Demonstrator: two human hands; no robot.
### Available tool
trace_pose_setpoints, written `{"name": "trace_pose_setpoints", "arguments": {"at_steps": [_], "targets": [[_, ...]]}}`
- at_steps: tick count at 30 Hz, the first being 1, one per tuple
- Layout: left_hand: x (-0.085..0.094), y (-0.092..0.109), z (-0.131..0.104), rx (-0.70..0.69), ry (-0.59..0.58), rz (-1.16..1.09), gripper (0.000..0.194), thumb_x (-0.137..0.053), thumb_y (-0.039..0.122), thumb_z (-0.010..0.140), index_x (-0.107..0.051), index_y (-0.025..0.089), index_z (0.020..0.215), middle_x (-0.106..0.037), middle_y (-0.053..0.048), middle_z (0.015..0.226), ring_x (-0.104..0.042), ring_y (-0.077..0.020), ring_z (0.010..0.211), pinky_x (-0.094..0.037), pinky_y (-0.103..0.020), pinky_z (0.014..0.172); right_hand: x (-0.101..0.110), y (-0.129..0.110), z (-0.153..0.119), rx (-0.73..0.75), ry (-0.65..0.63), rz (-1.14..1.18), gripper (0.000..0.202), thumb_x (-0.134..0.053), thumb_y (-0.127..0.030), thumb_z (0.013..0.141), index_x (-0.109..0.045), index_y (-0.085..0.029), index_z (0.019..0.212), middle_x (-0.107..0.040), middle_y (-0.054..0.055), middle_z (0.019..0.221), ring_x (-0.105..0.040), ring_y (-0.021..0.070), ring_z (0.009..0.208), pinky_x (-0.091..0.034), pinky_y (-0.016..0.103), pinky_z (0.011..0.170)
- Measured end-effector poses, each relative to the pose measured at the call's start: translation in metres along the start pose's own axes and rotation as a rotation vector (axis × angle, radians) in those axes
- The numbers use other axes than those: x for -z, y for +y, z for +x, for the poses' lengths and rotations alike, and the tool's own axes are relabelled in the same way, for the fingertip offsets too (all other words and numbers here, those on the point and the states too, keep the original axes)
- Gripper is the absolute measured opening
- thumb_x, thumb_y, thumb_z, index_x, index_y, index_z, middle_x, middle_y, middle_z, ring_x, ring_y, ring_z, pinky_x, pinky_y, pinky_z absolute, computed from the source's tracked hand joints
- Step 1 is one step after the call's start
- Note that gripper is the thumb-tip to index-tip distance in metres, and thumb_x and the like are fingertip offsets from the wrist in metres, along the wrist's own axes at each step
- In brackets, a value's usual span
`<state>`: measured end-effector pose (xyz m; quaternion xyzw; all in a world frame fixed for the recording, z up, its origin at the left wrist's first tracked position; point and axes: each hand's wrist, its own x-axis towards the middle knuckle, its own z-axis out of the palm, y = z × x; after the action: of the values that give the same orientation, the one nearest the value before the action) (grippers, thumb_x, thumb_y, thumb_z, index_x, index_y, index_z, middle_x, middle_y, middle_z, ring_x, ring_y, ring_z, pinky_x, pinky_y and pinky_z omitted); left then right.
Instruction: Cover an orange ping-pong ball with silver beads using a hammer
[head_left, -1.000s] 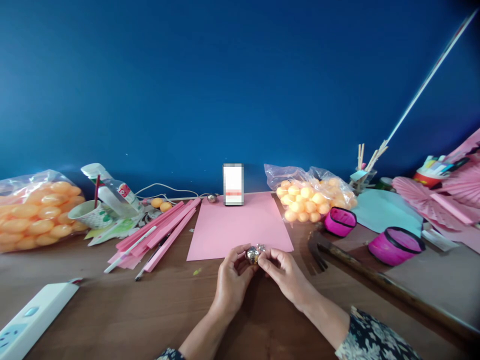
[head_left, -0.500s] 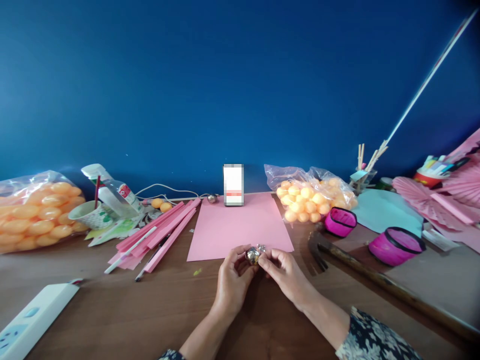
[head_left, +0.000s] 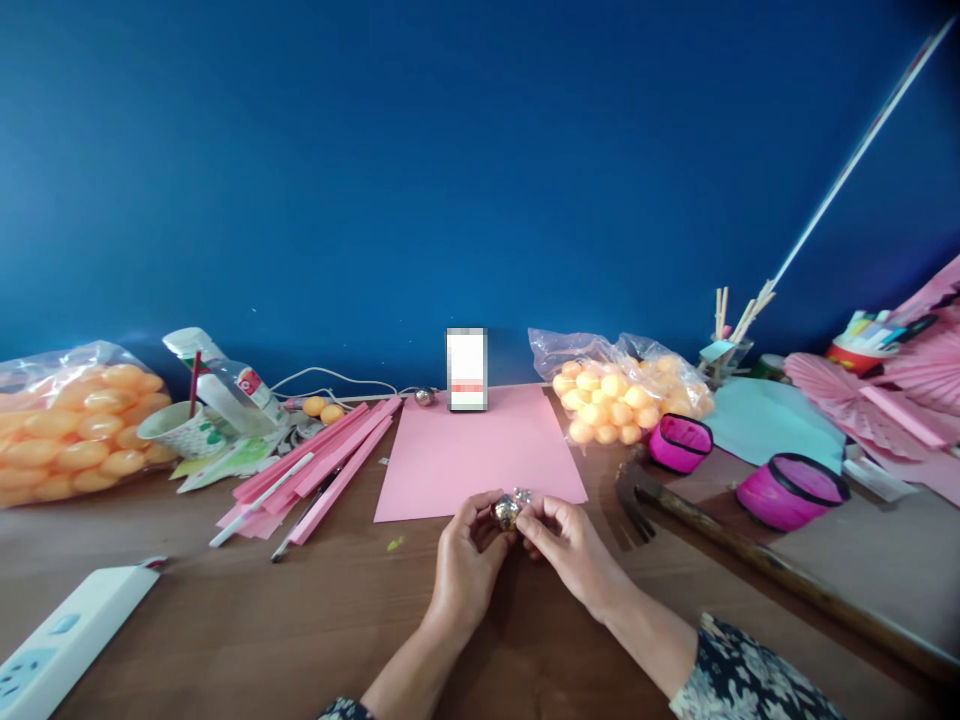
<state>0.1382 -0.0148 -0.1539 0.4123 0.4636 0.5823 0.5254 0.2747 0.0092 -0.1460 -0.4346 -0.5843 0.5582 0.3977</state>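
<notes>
Two hands, left hand (head_left: 465,560) and right hand (head_left: 570,545), pinch one small shiny bell (head_left: 506,511) at lower centre of frame; pink paper (head_left: 480,450) lies flat, uncut, work apparently early.

brown wooden table (head_left: 225,620) bears pink paper sheet (head_left: 472,450), pink strips (head_left: 322,460), ball bags (head_left: 622,395).

I am seeing my left hand (head_left: 466,562) and right hand (head_left: 571,545) pinching a small shiny silver ball (head_left: 505,511) between fingertips, hovering over the brown wooden surface (head_left: 225,620) at the near edge of a pink paper sheet (head_left: 472,450).
</notes>
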Motion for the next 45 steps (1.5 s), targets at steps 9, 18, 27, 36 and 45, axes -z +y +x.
{"name": "trace_pose_setpoints", "arguments": {"at_steps": [9,18,27,36,45], "targets": [[-0.001,0.0,0.001,0.005,0.021,-0.004,0.037,-0.066,0.012,0.062,-0.057,0.016,0.098,-0.067,-0.008,0.096,-0.063,-0.0221,0.093,-0.049,-0.034,0.083,0.0,-0.001,0.0,-0.009,-0.009,0.025,0.027,-0.057,-0.042,0.077,-0.058,-0.015,0.074,-0.056,0.0,0.064,-0.052,0.0125,0.06,-0.043,0.023,0.057],[0.001,-0.003,0.001,0.009,0.028,0.004,0.038,-0.066,0.012,0.063,-0.055,0.016,0.1,-0.068,-0.007,0.095,-0.063,-0.0208,0.093,-0.049,-0.033,0.083,0.001,-0.004,0.0,0.039,-0.05,-0.006,0.026,-0.052,-0.041,0.081,-0.055,-0.016,0.074,-0.05,-0.002,0.061,-0.047,0.011,0.059,-0.039,0.023,0.057],[0.0,-0.002,0.001,0.008,0.038,0.004,0.039,-0.067,0.014,0.062,-0.056,0.016,0.099,-0.067,-0.008,0.098,-0.062,-0.0218,0.095,-0.048,-0.034,0.084,0.002,-0.008,0.0,0.012,-0.073,0.027,0.027,-0.054,-0.043,0.079,-0.056,-0.017,0.073,-0.054,0.0,0.073,-0.049,0.0128,0.067,-0.043,0.023,0.06],[-0.001,-0.001,-0.001,0.009,0.035,-0.012,0.038,-0.066,0.013,0.064,-0.054,0.016,0.1,-0.066,-0.009,0.099,-0.062,-0.0218,0.095,-0.047,-0.036,0.087,0.003,-0.009,0.0,0.056,-0.084,-0.053,0.023,-0.05,-0.038,0.083,-0.055,-0.018,0.072,-0.048,-0.003,0.062,-0.038,0.0085,0.051,-0.032,0.021,0.049],[-0.001,-0.002,-0.001,0.009,0.041,-0.014,0.038,-0.066,0.012,0.064,-0.054,0.016,0.099,-0.066,-0.009,0.098,-0.062,-0.0212,0.094,-0.048,-0.035,0.086,0.004,-0.009,0.0,0.051,-0.094,-0.053,0.024,-0.05,-0.04,0.082,-0.055,-0.018,0.073,-0.049,-0.002,0.063,-0.04,0.0093,0.052,-0.034,0.022,0.051]]}}
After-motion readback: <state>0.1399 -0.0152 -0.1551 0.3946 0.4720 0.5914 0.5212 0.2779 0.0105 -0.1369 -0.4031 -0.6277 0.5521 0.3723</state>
